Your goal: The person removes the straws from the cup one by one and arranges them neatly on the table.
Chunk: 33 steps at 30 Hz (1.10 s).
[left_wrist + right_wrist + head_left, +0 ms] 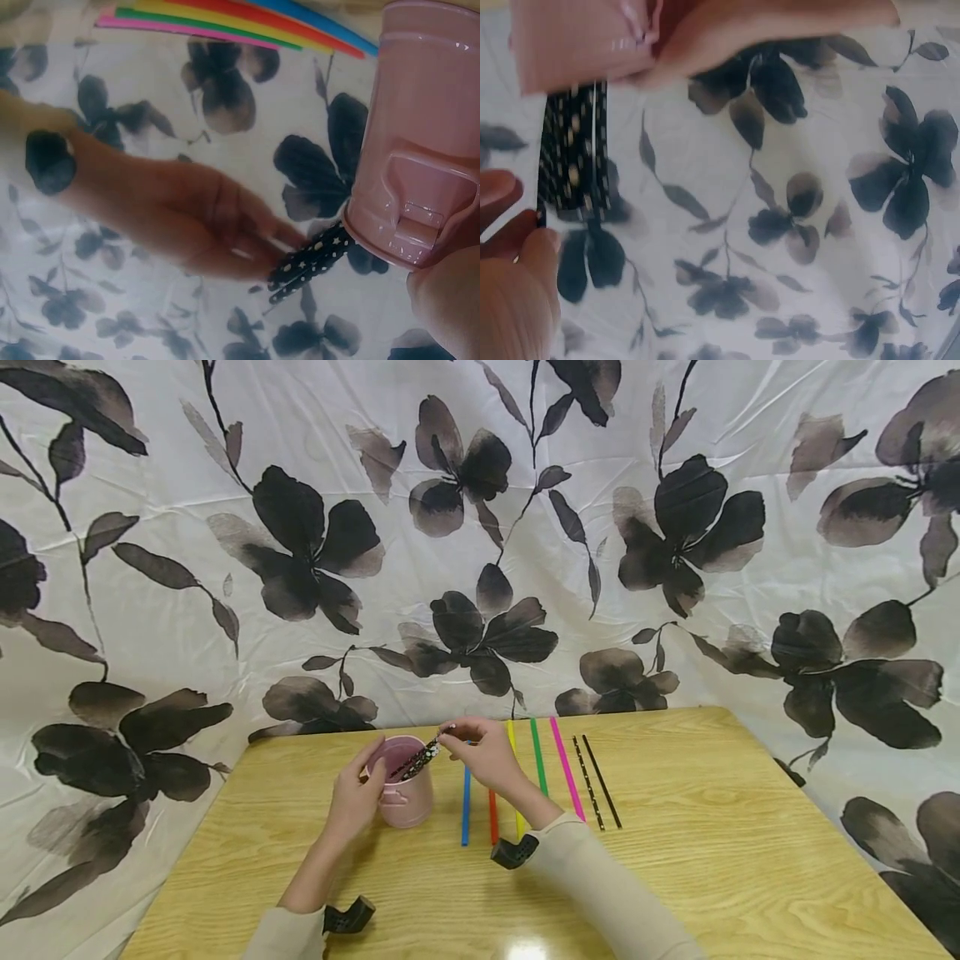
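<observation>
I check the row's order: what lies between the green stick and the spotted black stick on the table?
A pink stick lies there, in the head view.

Head view forward and down across the desk point(720, 827); wrist views close, same pink cup point(427, 90) in both.

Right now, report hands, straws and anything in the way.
Left hand gripping pink container. Right hand pinching patterned straw by its end. Other patterned straws jut from container; no obstruction seen.
</observation>
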Tool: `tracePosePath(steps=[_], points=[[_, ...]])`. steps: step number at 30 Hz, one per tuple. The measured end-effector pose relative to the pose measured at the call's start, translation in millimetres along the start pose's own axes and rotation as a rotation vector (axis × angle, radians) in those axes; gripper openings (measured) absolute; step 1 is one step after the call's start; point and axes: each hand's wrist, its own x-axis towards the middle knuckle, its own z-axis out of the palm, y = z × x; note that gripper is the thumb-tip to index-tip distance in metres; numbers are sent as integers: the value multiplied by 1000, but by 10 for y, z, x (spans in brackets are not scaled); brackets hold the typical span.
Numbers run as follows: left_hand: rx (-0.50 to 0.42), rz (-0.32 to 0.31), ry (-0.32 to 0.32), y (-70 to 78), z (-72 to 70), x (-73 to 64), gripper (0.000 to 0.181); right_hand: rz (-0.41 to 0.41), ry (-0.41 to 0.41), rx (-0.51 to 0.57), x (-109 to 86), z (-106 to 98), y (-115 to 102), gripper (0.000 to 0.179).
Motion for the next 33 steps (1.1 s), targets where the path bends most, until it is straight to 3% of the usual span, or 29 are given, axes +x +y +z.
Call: tracePosePath(steps=[9, 16, 22, 27, 33], points=[[-25, -3, 9, 17, -2, 9, 36, -117, 99, 175, 135, -336, -375, 17], [-31, -1, 17, 7, 3, 16, 35, -159, 219, 194, 240, -655, -620, 17], [-33, 1, 14, -19, 9, 14, 36, -179, 296, 184, 331, -964, -556, 29], [-23, 5, 8, -32, 13, 13, 36, -140, 340, 173, 310, -1238, -411, 29], [8, -12, 2, -311, 53, 80, 36, -75, 374, 27, 232, -1522, -148, 25]])
